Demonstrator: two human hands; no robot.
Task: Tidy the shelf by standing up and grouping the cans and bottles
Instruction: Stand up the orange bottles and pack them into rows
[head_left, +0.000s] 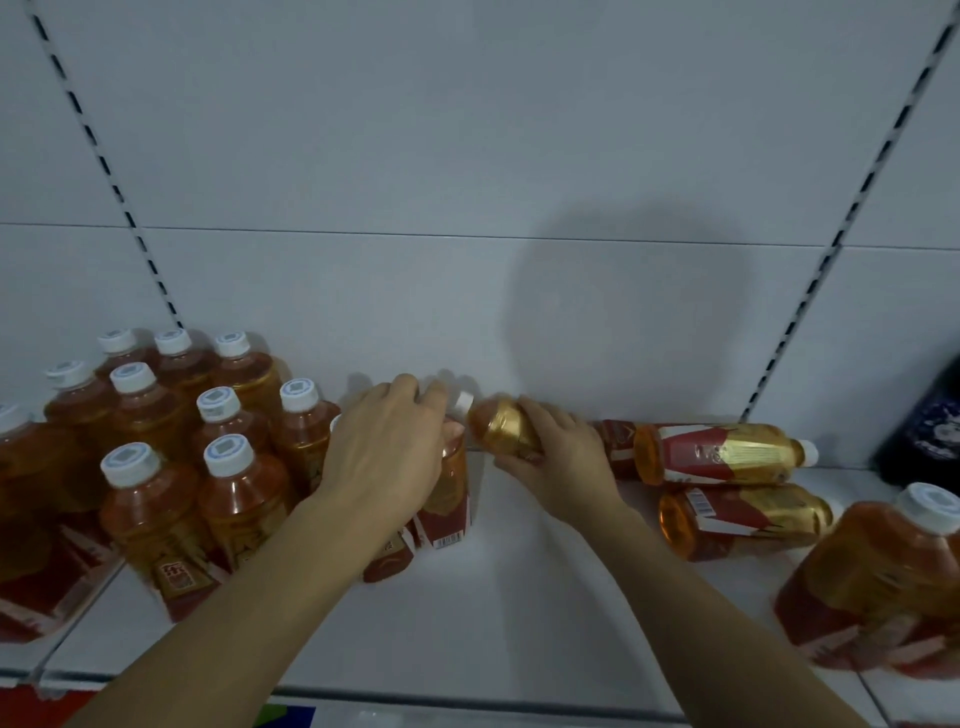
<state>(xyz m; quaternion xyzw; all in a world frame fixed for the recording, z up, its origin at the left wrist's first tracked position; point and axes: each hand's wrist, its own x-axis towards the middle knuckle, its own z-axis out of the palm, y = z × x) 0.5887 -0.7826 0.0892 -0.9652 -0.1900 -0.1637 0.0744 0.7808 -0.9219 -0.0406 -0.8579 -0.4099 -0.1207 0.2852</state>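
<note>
Several amber tea bottles with white caps and red labels stand grouped (218, 457) on the left of the white shelf (483, 613). My left hand (387, 452) rests over the top of an upright bottle (447, 499) at the group's right edge, hiding its cap. My right hand (563, 467) grips a lying bottle (501, 428) whose white cap points left. Two more bottles lie on their sides to the right, one (722, 453) behind, one (748, 519) in front. A large upright bottle (883, 582) stands at the far right.
The shelf's white back panel (467, 208) has slotted uprights left and right. A dark bottle (930, 431) stands at the far right rear. Bare shelf surface lies between my forearms and toward the front edge.
</note>
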